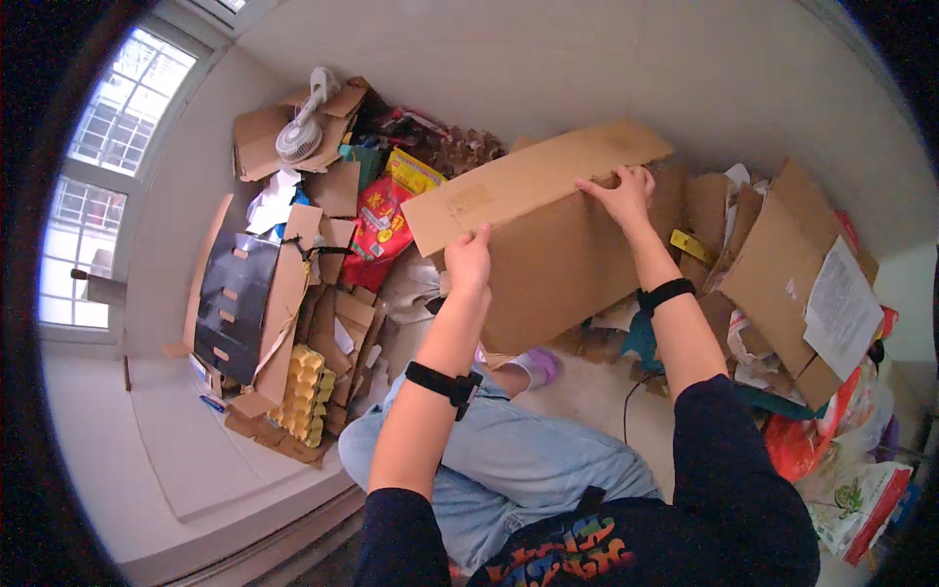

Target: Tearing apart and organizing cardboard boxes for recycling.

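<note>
A large brown cardboard sheet [562, 274] with a lighter flap [533, 181] bent along a crease stands tilted in front of me. My left hand [468, 262] is closed at the sheet's left side near the crease, its thumb pointing up and its other fingers mostly hidden. Further right, my right hand [626, 196] grips along the same crease, thumb stretched to the left and fingers curled at the flap. The sheet's lower edge reaches down near my foot, which wears a purple slipper [543, 368].
At the left, flattened cardboard, a black slotted panel [235, 308] and a yellow egg tray [305, 396] are stacked on a ledge. Behind lie a white fan [299, 139] and a red bag [377, 230]. More cardboard [782, 264] and plastic bags [797, 445] crowd the right side.
</note>
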The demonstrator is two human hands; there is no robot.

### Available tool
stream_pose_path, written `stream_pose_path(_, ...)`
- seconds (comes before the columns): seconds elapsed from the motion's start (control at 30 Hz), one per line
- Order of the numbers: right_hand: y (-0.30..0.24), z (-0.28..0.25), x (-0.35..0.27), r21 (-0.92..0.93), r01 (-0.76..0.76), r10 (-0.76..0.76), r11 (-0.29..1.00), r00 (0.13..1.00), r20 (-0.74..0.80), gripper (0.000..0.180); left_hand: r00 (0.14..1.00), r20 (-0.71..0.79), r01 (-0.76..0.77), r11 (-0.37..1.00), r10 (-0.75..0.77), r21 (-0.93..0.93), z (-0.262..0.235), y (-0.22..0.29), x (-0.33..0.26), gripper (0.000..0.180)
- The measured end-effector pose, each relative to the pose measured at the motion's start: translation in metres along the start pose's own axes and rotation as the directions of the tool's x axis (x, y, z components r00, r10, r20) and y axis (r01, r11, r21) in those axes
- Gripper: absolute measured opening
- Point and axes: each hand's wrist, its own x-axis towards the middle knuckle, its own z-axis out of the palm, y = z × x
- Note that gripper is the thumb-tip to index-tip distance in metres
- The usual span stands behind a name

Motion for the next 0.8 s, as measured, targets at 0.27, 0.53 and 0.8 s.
stream_pose_path(0.27,-0.011,-0.004,0.02,0.095,0.174,-0.155,0.98,0.97,-0.186,0.054,0.991,0.082,0.121,0.97,-0.106,-0.211,0.002,0.0,0.006,0.027)
stream_pose_path(0.53,-0.012,-0.025,0.008,-0.159,0.03,-0.019,0.987,0.997,0.07,0.057,0.997,0.072,0.001,0.999,0.002,-0.039,0.007,-0.018,0.016,0.03)
stream_pose_path(0.8,0.005,0.007,0.017,-0.008,0.1,-0.101,0.995,0.994,-0.05,0.055,0.999,0.028,-0.02,0.996,0.018,0.082,0.009,-0.023,0.029,0.032)
